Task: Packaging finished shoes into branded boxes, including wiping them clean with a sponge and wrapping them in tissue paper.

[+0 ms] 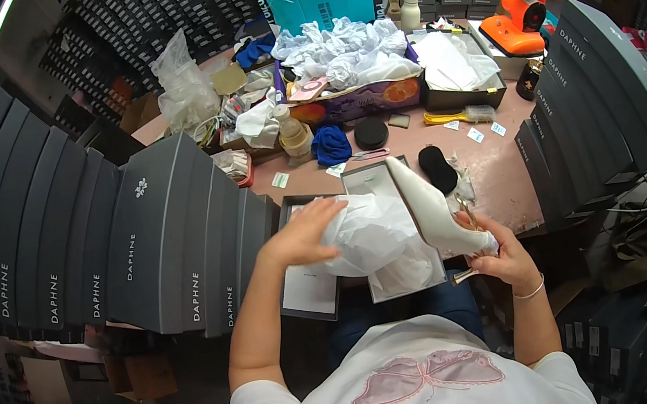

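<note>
A white pointed high-heeled shoe [432, 207] is in my right hand [507, 257], gripped near its heel end, with the toe pointing up and away. A gold-coloured part shows beside my fingers. My left hand [305, 236] is open, its fingers stretched over the left side of crumpled white tissue paper [373, 232]; whether they touch it I cannot tell. The tissue lies in and over an open grey shoe box [370, 181] at the table's near edge. Left of it, partly under my left forearm, rests a grey box lid [309, 296].
Stacked grey shoe boxes stand on the left [154, 234] and right [602, 97]. Behind the work spot are a black brush [438, 169], a blue cloth [330, 145], a round black tin [370, 134], a yellow-handled brush [460, 116], a carton of white paper [351, 103] and an orange device [518, 24].
</note>
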The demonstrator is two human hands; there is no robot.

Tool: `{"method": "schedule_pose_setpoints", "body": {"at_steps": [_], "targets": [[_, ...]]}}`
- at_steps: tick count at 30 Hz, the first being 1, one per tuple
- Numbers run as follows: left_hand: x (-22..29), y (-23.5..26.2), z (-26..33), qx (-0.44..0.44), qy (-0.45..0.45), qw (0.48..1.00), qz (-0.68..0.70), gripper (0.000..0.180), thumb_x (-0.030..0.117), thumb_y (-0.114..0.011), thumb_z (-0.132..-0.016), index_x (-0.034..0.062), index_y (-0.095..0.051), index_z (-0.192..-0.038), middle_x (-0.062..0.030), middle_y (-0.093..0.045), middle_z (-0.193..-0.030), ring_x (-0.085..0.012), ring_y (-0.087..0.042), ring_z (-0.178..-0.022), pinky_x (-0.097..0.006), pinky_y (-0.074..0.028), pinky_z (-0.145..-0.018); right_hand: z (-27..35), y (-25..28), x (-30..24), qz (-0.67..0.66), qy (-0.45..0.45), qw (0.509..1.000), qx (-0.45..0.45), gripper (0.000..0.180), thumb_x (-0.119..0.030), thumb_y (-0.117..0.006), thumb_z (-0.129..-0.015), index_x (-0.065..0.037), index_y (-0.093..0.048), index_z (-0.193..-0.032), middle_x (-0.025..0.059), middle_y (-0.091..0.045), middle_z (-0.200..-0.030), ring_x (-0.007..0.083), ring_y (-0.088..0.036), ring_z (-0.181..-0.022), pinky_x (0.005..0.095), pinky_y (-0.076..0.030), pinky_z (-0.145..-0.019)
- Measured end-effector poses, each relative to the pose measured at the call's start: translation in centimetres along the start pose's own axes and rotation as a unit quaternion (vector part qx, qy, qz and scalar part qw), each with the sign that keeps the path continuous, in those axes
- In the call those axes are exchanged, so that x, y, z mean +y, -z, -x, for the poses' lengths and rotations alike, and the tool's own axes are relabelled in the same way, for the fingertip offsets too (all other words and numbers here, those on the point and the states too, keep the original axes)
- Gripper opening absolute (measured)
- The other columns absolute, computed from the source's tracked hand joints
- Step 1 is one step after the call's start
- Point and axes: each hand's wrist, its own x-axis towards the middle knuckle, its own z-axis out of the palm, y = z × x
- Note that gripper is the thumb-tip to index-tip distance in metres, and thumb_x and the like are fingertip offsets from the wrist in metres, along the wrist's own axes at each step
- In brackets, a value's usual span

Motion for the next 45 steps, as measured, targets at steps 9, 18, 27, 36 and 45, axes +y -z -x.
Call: {"method": "schedule_pose_setpoints", "body": {"at_steps": [9, 18, 27, 36, 45], "targets": [[2.9, -5.8, -2.8, 0.215, 0.09, 0.863, 0.449, 0.03, 0.017, -0.058, -0.092, 0.0019, -0.056, -0.117, -0.0138, -0.063, -0.11, -0.0243, -0.061, -0.104, -0.037, -0.048, -0.089, -1.3, -1.0, 1.1, -0.184, 0.047, 0.978, -0.082, 0.075, -0.011, -0.071, -0.072, 0.0, -0.041, -0.139, 0.0061, -0.059, -0.106, 0.0118, -0.058, -0.079, 0.0259, -0.049, -0.068], [-4.9, -8.4, -4.8, 0.184, 0.226, 0.596, 0.748, 0.052, 0.036, -0.056, -0.095, 0.0026, -0.045, -0.134, -0.0107, -0.059, -0.122, -0.0221, -0.059, -0.11, -0.039, -0.05, -0.09, -10.9, -2.2, 4.7, 0.135, -0.083, 0.987, -0.036, 0.058, -0.013, -0.064, -0.082, -0.001, -0.047, -0.135, 0.005, -0.06, -0.096, 0.0081, -0.055, -0.078, 0.0239, -0.048, -0.063], [5.0, -12.5, 1.5, 0.456, 0.235, 0.821, 0.248, 0.075, 0.018, -0.073, -0.083, 0.0043, -0.032, -0.145, -0.0215, -0.046, -0.134, -0.0246, -0.049, -0.121, -0.032, -0.041, -0.098, -10.6, -0.7, 9.2, -0.061, -0.109, 0.992, 0.016, 0.054, -0.015, -0.061, -0.084, -0.002, -0.044, -0.133, 0.0075, -0.059, -0.094, 0.012, -0.058, -0.076, 0.0256, -0.049, -0.066], [6.2, -7.7, -4.8, 0.502, 0.119, 0.615, 0.596, 0.027, 0.007, -0.071, -0.086, -0.002, -0.058, -0.107, -0.0041, -0.062, -0.097, -0.0089, -0.059, -0.084, -0.022, -0.049, -0.075, 2.2, -1.6, 0.4, -0.019, -0.111, 0.987, -0.111, 0.047, -0.018, -0.066, -0.081, 0.003, -0.055, -0.122, 0.0071, -0.065, -0.093, 0.0107, -0.06, -0.076, 0.025, -0.05, -0.067], [9.4, -6.6, -2.8, 0.508, 0.108, 0.736, 0.434, 0.016, 0.011, -0.069, -0.089, 0.0017, -0.062, -0.1, 0.0029, -0.061, -0.082, -0.0034, -0.053, -0.072, -0.017, -0.043, -0.065, -0.8, -3.6, 2.8, 0.453, 0.074, 0.887, 0.057, 0.045, -0.021, -0.063, -0.078, -0.001, -0.058, -0.118, 0.023, -0.064, -0.092, 0.0369, -0.063, -0.078, 0.0434, -0.051, -0.076]]}}
